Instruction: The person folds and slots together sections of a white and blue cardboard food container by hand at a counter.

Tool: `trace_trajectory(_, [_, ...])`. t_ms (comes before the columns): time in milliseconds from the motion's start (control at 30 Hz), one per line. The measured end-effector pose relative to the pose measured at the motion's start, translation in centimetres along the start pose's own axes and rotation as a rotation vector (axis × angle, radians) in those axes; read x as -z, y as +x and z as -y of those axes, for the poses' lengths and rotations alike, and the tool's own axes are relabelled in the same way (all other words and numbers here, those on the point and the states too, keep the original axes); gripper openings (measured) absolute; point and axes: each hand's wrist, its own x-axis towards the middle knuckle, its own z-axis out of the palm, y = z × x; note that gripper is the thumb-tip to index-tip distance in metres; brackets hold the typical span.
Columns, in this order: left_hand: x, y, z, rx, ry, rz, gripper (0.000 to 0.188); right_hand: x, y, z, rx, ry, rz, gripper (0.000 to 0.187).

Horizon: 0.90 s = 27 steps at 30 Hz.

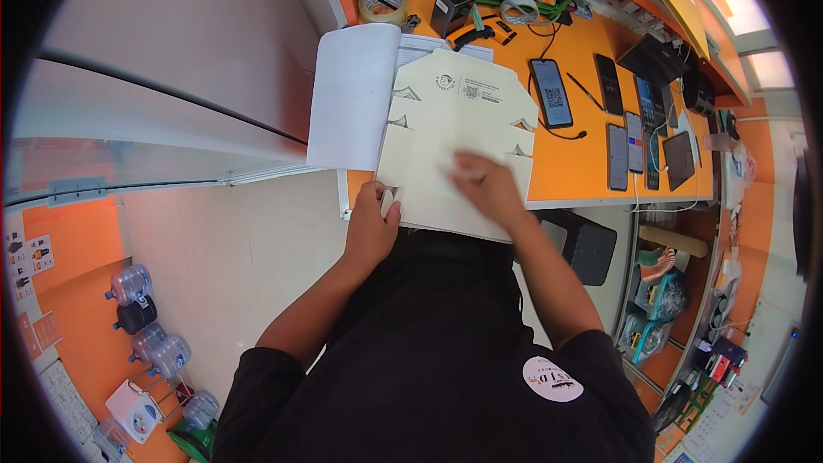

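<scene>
Left hand curled tight on its near-left edge, a card lies flat, overhanging the counter; the right hand blurs over it, grip unclear. Creasing appears under way; folding next would call for steady pressure.

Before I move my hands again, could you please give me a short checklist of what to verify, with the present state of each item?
1. Left hand gripping the pale cardboard: ok, thumb and fingers close on its near-left corner.
2. Right hand touching the cardboard: cannot tell, it is over the sheet but motion-blurred.
3. Cardboard wholly on the orange table: not ok, its near edge reaches past the table's front edge.
4. White pages within the table's left edge: not ok, they extend beyond it.
5. Black pen apart from the cardboard: ok, it lies to the right among the phones.
</scene>
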Motion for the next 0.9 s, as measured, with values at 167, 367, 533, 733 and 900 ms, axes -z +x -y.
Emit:
trace_trajectory(167, [0.7,0.4,-1.2,0.136,-0.07,0.02,0.04,6.9,9.9,-3.2,0.083,-0.39,-0.468,0.045])
trace_trajectory(367, [0.0,0.1,1.4,0.19,-0.235,-0.013,0.03,9.9,15.4,-3.8,-0.21,-0.602,0.026,0.073])
trace_trajectory(533, [-2.1,-1.1,4.0,0.033,-0.301,-0.144,0.018,12.0,16.1,-2.8,-0.205,-0.51,0.115,0.076])
trace_trajectory(733, [-2.6,-2.2,4.1,-0.105,-0.338,-0.276,0.016,13.7,11.7,-3.6,-0.191,-0.349,-0.25,0.068])
trace_trajectory(900, [-2.4,-3.1,4.0,-0.112,-0.475,-0.208,0.018,12.0,2.8,-7.6,-0.378,0.054,-0.435,0.059])
